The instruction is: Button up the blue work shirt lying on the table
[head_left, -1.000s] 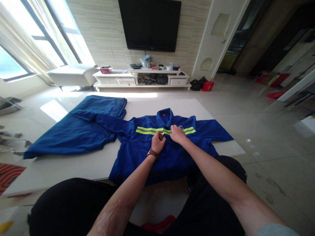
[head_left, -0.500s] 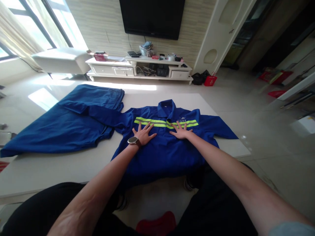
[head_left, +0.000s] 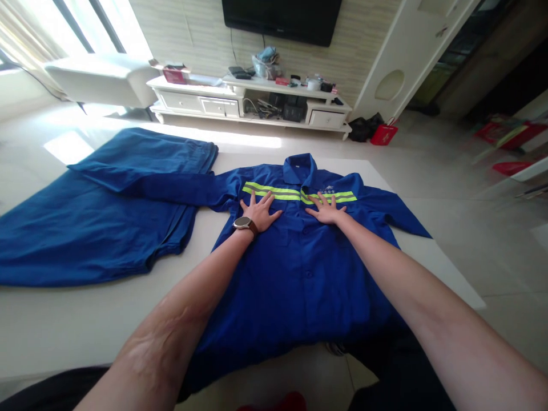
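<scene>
A blue work shirt (head_left: 295, 268) with a yellow-green reflective stripe (head_left: 274, 191) across the chest lies front up on a white table (head_left: 64, 325). My left hand (head_left: 259, 210), with a watch on its wrist, lies flat and spread on the shirt's chest, left of the button line. My right hand (head_left: 326, 209) lies flat and spread on the chest to the right of it. Both hands are open and press on the cloth just below the stripe. The shirt's left sleeve (head_left: 171, 187) stretches out over a second blue garment.
A second blue garment (head_left: 85, 217) lies spread over the table's left part. Beyond the table stands a white TV cabinet (head_left: 252, 103) with clutter, under a wall-mounted TV (head_left: 282, 17). A red bag (head_left: 384, 134) sits on the floor at right. The table's right edge (head_left: 454, 268) drops to tiled floor.
My hands went from pinching the shirt front at the stripe to lying flat and spread on the chest. The view has moved forward over the table.
</scene>
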`<state>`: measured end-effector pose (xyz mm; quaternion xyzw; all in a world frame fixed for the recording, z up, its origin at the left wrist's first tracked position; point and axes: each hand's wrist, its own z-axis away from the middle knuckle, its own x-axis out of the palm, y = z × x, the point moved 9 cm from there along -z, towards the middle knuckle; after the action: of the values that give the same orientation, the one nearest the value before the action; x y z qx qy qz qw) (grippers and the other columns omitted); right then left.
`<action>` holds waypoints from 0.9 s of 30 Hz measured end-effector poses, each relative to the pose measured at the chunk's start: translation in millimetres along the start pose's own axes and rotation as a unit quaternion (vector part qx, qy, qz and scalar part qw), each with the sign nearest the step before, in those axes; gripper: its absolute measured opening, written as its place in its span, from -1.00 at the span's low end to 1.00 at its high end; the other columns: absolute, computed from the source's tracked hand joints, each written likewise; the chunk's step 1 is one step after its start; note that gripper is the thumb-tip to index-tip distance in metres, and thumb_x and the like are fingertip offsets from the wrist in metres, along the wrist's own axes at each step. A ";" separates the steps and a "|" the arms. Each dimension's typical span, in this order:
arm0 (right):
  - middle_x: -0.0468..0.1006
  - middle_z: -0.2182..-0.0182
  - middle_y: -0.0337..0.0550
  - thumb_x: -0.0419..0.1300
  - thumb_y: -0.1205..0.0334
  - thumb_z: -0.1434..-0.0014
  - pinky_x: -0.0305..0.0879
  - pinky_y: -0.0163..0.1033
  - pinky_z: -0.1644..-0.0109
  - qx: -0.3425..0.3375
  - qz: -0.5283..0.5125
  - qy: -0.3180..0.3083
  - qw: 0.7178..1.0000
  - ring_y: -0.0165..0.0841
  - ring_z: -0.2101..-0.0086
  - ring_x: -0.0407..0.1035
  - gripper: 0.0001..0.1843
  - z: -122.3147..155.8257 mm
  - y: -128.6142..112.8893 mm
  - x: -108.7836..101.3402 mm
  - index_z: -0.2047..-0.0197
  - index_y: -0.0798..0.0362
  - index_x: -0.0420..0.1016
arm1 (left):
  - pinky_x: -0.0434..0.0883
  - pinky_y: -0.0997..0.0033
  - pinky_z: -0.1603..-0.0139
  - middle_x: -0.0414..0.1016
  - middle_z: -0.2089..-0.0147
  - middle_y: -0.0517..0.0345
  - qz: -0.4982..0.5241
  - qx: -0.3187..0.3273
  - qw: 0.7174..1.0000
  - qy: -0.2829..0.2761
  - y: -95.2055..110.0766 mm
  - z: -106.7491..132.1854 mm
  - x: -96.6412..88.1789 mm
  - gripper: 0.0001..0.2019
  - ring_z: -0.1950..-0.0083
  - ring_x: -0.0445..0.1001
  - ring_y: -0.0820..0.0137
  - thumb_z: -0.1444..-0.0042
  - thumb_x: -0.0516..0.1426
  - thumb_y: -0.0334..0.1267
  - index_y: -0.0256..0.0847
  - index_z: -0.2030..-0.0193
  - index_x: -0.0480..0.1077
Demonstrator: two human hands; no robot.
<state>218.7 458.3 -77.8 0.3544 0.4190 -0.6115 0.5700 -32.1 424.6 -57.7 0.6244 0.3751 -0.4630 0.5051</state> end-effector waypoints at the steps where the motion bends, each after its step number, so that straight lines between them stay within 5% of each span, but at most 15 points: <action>1: -0.55 -0.54 -0.47 -0.20 -0.53 -0.25 -0.40 0.77 -0.24 -0.001 -0.001 0.002 1.000 0.30 -0.45 -0.64 -0.12 -6.6 -0.9 -2.9 -0.54 -0.55 -0.32 | -0.06 -0.76 -0.33 -0.05 -0.61 0.18 0.000 -0.001 1.000 0.000 -1.6 -5.6 -0.1 -0.21 -0.60 -0.26 -0.30 -0.26 -0.21 0.37 0.09 -0.54 0.04; 9: -0.51 -0.55 -0.37 -0.20 -0.51 -0.28 -0.41 0.78 -0.22 -0.005 0.003 0.010 1.000 0.34 -0.44 -0.62 -0.12 -49.2 -6.6 -22.1 -0.55 -0.48 -0.32 | -0.11 -0.70 -0.38 -0.08 -0.62 0.17 0.001 -0.012 1.000 -0.021 -12.2 -47.5 -1.4 -0.21 -0.59 -0.28 -0.30 -0.27 -0.21 0.34 0.07 -0.54 0.04; 13: -0.51 -0.56 -0.21 -0.14 -0.50 -0.30 -0.47 0.82 -0.14 -0.033 -0.013 0.020 0.999 0.49 -0.40 -0.64 -0.07 -80.6 -1.4 -24.3 -0.58 -0.33 -0.29 | -0.17 -0.71 -0.38 -0.09 -0.62 0.19 0.011 -0.005 1.000 -0.019 -14.5 -66.6 -0.7 -0.23 -0.59 -0.27 -0.29 -0.28 -0.20 0.33 0.06 -0.53 0.05; 20: -0.62 -0.53 -0.22 -0.09 -0.50 -0.31 -0.56 0.78 -0.13 -0.089 -0.029 0.033 0.995 0.56 -0.34 -0.75 -0.01 -137.7 12.4 -22.1 -0.59 -0.23 -0.31 | -0.25 -0.64 -0.43 -0.12 -0.63 0.13 0.011 -0.008 1.000 -0.017 -20.6 -87.7 5.6 -0.22 -0.59 -0.34 -0.29 -0.27 -0.14 0.32 0.01 -0.53 0.04; 27: -0.52 -0.54 -0.18 -0.07 -0.43 -0.34 -0.62 0.79 -0.08 -0.080 -0.029 0.030 0.996 0.54 -0.34 -0.76 -0.07 -134.2 7.5 -24.3 -0.58 -0.28 -0.35 | -0.27 -0.53 -0.49 -0.01 -0.59 0.14 0.019 -0.011 1.000 0.003 -21.9 -89.4 4.7 -0.27 -0.59 -0.31 -0.23 -0.30 -0.11 0.24 0.02 -0.53 0.07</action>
<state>222.6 591.1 -109.8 0.3135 0.4938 -0.5812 0.5658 -33.4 516.6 -63.0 0.6269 0.3695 -0.4474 0.5199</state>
